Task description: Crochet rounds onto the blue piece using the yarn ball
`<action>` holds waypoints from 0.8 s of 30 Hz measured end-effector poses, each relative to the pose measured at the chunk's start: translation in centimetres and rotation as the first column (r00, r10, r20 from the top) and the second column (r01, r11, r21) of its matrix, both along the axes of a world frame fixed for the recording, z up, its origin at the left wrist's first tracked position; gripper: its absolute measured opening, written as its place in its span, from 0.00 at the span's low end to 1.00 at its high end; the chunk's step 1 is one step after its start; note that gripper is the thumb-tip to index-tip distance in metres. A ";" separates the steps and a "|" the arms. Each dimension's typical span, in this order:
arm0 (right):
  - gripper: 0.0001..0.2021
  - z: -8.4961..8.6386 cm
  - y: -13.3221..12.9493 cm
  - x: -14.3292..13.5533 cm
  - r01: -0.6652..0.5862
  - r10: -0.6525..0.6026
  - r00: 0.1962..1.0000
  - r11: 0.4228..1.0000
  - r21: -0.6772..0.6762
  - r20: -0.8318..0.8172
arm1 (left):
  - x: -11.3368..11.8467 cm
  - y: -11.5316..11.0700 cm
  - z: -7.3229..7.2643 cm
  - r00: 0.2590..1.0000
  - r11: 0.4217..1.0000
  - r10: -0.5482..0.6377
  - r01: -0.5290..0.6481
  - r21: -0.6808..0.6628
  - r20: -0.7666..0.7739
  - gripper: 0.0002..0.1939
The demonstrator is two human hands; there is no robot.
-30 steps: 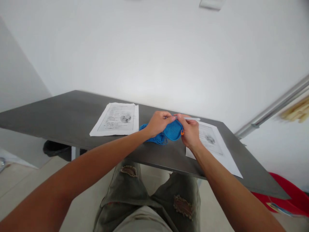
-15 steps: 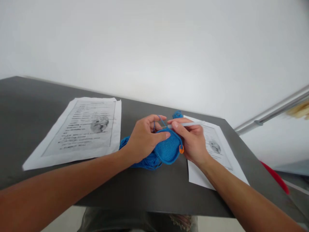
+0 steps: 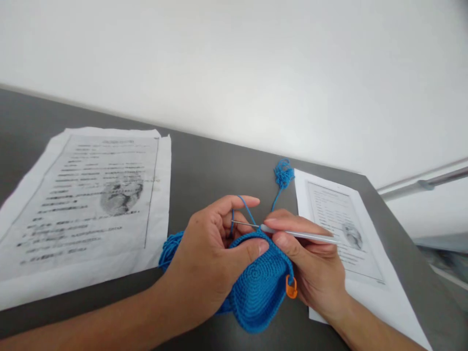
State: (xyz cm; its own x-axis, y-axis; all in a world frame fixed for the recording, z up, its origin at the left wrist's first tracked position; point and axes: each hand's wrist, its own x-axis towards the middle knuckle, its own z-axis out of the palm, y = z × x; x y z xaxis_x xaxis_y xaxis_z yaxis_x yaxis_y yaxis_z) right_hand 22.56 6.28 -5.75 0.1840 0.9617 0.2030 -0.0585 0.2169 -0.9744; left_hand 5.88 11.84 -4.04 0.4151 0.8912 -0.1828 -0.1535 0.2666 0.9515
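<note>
My left hand [image 3: 215,253] pinches the upper edge of a round blue crochet piece [image 3: 258,287] with its thumb, and a strand of blue yarn [image 3: 247,209] runs over its raised index finger. In my right hand [image 3: 310,258] is a crochet hook [image 3: 307,237] with a pale handle. The hook's thin metal shaft points left, at the top edge of the piece, its tip near the left fingers. An orange stitch marker [image 3: 291,287] hangs from the right edge of the piece. Blue yarn [image 3: 170,248] lies behind my left hand, partly hidden by it.
A printed sheet [image 3: 87,204] lies on the dark table [image 3: 215,165] at the left, and another printed sheet [image 3: 343,229] lies at the right, partly under my right hand. A small tangle of blue yarn [image 3: 283,173] rests near the wall [image 3: 234,73].
The view has come closer to the table, so hands and sheets look larger. The crochet piece now looks more cupped. Both hands keep their hold.
</note>
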 end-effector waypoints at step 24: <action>0.03 0.7 -0.7 0.1 0.107 -0.106 0.992 0.994 -0.013 0.064 | -0.3 -0.1 0.9 0.989 0.983 -0.145 0.143 -0.117 -0.009 0.23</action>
State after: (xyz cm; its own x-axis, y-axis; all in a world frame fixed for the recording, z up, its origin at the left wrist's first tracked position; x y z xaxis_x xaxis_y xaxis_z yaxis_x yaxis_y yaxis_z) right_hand 22.66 5.54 -5.06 0.2729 0.9407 0.2013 0.0256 0.2021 -0.9790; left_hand 5.56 11.74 -3.15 0.5334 0.7948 -0.2895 -0.0897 0.3934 0.9150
